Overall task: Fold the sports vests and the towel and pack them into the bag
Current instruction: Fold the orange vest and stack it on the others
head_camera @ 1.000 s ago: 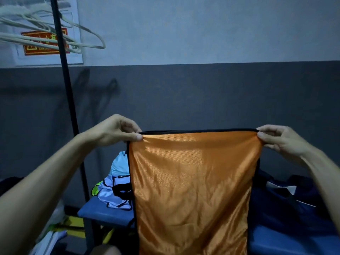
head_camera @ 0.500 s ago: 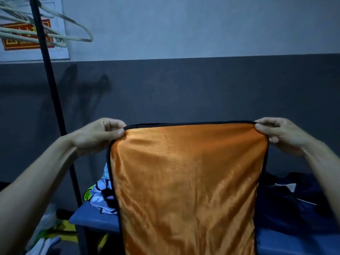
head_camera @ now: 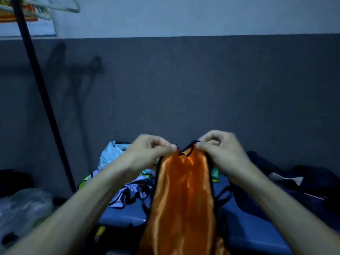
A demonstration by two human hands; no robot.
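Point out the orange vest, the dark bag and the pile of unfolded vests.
orange vest [head_camera: 184,196]: head view, middle of hanging panel.
dark bag [head_camera: 301,183]: head view, top fabric.
pile of vests [head_camera: 128,192]: head view, pale vest.

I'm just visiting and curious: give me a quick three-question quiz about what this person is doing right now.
1. True or false: both hands pinch the orange vest at its top edge.
2. Where does the pile of pale vests lie: A, on the blue bench; B, on the hangers; C, on the floor?
3. Which hand is nearer the dark bag?

Key:
1. True: left hand and right hand nearly meet.
2. A.
3. The right hand.
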